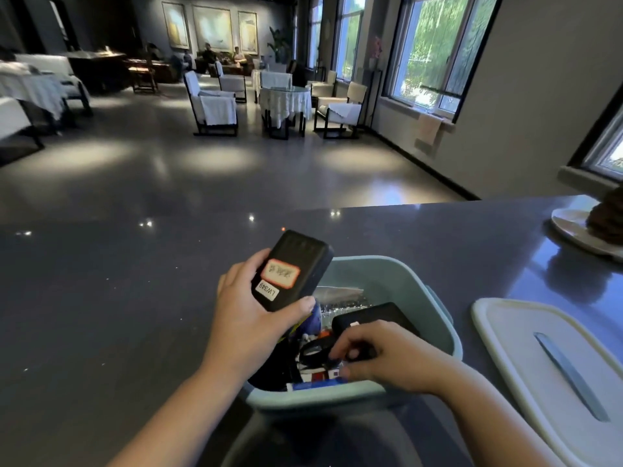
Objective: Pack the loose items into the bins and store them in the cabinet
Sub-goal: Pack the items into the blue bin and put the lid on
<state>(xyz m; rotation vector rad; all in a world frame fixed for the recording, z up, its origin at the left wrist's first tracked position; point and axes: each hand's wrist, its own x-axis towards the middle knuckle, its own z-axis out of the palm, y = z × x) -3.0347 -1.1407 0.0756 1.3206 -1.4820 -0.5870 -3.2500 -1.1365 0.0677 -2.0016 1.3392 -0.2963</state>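
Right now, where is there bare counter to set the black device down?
Bare dark counter lies left of the green bin, and a strip lies between bin and white lid. The bin is crowded, with the right hand inside.

The place looks like a restaurant or hotel lounge: a round table (285, 96) with a white cloth, covered armchairs (212, 104), three paintings (212, 26) on the far wall, big windows (435, 48), polished floor (202, 170).

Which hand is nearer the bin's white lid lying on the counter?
Right. The right hand reaches into the bin, just left of the lid; the left hand holds a black device at the bin's far side.
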